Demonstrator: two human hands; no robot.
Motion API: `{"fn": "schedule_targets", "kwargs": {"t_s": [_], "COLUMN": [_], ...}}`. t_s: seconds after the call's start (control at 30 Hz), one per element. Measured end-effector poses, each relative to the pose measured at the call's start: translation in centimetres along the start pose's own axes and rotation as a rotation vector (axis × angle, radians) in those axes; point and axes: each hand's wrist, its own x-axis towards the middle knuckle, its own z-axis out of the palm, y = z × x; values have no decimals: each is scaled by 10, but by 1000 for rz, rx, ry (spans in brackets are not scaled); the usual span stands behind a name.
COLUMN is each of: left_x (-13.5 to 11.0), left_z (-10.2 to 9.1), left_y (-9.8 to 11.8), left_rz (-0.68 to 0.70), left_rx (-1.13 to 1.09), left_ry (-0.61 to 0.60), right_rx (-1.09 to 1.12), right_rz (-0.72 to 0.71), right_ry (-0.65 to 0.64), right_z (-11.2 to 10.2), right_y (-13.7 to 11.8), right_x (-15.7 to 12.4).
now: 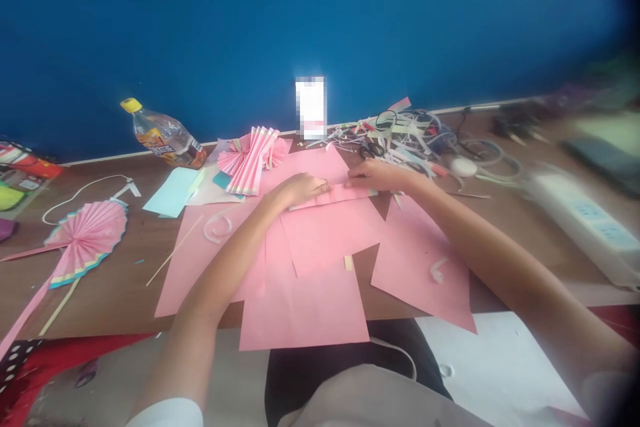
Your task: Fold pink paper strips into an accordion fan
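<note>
A sheet of pink paper (335, 233) lies in front of me, with a narrow folded band (340, 194) along its far edge. My left hand (301, 188) pinches the left part of this band, fingers bent and closed on it. At the band's right part, my right hand (379, 175) is closed on the paper too, its fingertips partly hidden. More pink sheets (305, 317) lie beneath and around the folded one. Beyond my left hand sit pleated pink paper fans (256, 159) with striped edges.
A tilted bottle with a yellow cap (165, 133) leans by the blue wall. Paper scraps and strips (405, 130) heap at the back, near a bright blurred-out screen (311, 107). A white power strip (585, 220) lies right; a finished pink fan (90, 240) lies left.
</note>
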Motion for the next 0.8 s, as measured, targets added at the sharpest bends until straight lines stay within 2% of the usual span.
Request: {"fn": "schedule_targets", "kwargs": {"t_s": [0.13, 0.33, 0.5, 0.7, 0.8], "left_x": [-2, -5, -1, 0, -1], "left_z": [0, -2, -1, -1, -1], "left_y": [0, 12, 21, 18, 14], "left_rz": [-5, -71, -32, -13, -10], "left_rx": [13, 102, 50, -40, 0], "left_ry": [17, 59, 39, 24, 26], "right_rx": [-46, -150, -132, -111, -122], "right_rz": [-6, -95, -102, -30, -18], "right_ry": [16, 113, 86, 37, 13], "right_z": [1, 12, 20, 14, 10], "right_y": [-1, -5, -9, -11, -10], "right_x": [0, 7, 12, 6, 5]}}
